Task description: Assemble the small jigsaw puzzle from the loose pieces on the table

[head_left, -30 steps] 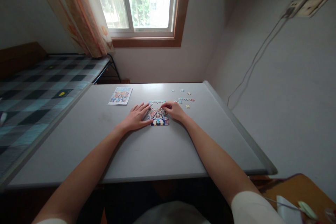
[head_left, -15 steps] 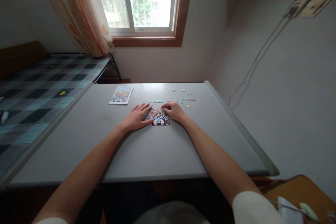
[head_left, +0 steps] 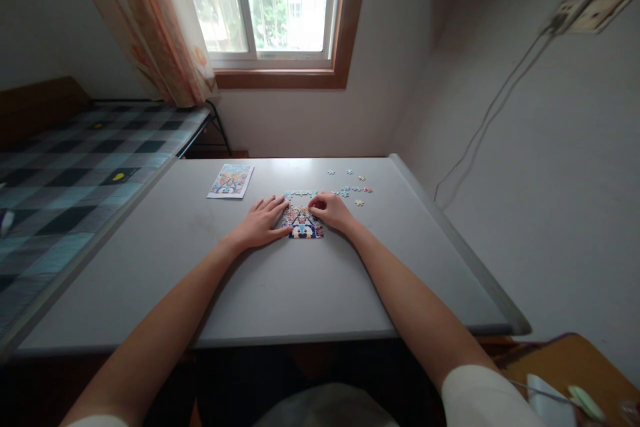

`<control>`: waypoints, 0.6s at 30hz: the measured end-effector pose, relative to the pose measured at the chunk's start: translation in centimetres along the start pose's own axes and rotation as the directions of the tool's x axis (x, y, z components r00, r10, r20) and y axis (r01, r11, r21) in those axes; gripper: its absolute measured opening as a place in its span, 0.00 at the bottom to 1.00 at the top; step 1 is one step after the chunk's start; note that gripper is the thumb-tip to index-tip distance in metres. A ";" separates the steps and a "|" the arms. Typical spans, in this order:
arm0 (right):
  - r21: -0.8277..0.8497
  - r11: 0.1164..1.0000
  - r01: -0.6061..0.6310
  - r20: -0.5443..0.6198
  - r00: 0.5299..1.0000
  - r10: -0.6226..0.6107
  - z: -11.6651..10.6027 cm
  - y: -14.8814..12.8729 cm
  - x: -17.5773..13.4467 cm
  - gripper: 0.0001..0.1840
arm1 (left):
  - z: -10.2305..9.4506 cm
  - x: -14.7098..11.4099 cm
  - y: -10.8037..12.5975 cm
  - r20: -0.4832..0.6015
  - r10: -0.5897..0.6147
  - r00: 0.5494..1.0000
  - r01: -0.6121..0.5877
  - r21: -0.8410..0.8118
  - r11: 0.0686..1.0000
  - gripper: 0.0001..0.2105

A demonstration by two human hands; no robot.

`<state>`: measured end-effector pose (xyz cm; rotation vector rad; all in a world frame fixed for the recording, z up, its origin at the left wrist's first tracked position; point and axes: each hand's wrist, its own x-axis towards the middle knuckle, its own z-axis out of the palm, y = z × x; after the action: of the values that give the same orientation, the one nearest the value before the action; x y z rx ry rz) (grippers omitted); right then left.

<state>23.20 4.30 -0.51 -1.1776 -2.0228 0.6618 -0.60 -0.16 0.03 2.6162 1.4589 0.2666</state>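
Note:
A partly joined jigsaw puzzle (head_left: 303,230) lies flat on the table, with a gap in its upper part where the table shows through. My left hand (head_left: 260,223) rests with fingers spread along the puzzle's left edge, its thumb and fingertips touching the border. Over the upper right of the puzzle, my right hand (head_left: 331,209) has its thumb and forefinger pinched together; whatever is between them is too small to make out. Loose puzzle pieces (head_left: 359,203) lie to the right of the puzzle and beyond my right hand.
A printed picture card (head_left: 231,181) lies at the table's back left. The white table (head_left: 300,293) meets the wall and window behind. A checked bed (head_left: 100,167) stands to the left. A cable (head_left: 480,127) hangs on the right wall, above a wooden chair (head_left: 575,360).
My right hand has shifted very slightly to the right, still pinched over the puzzle. My left hand has stayed in place.

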 end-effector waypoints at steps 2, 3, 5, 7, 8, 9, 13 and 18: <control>-0.023 1.000 -0.005 0.021 1.000 0.005 -0.1 0.0 0.1 0.05 | 0.0 0.0 0.0 -0.001 0.001 1.000 -0.001 -0.005 1.000 0.34; -0.033 0.999 -0.008 0.031 0.999 0.009 -0.1 0.0 0.2 0.06 | 0.0 0.0 0.0 -0.002 0.001 1.000 -0.001 -0.006 1.000 0.34; -0.045 0.999 -0.017 0.050 0.999 0.019 -0.2 0.0 0.3 0.06 | 0.0 0.0 0.0 -0.002 -0.001 1.000 0.001 -0.004 1.000 0.34; -0.047 0.999 -0.021 0.061 0.998 0.024 -0.2 0.1 0.4 0.06 | 0.1 0.0 0.0 -0.001 -0.003 1.000 0.003 0.001 1.000 0.34; -0.048 0.999 -0.021 0.061 0.998 0.024 -0.2 0.1 0.4 0.06 | 0.1 0.0 0.0 -0.001 -0.004 1.000 0.004 0.004 1.000 0.34; -0.050 0.999 -0.019 0.055 0.998 0.022 -0.1 0.1 0.3 0.06 | 0.1 0.0 0.0 -0.002 -0.003 1.000 0.003 0.006 1.000 0.34; -0.067 0.997 -0.031 0.000 1.000 0.031 0.1 0.1 0.1 0.06 | 0.2 0.0 -0.1 -0.003 0.001 1.000 -0.001 0.009 1.000 0.34; -0.166 0.982 -0.087 -0.046 0.996 0.081 0.6 -0.3 0.2 0.05 | 0.3 0.0 -0.2 -0.009 0.010 1.000 -0.010 0.009 1.000 0.35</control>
<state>22.50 4.26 -0.63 -1.3699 -2.0366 0.5121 -0.67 -0.04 -0.32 2.6336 1.4538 0.2738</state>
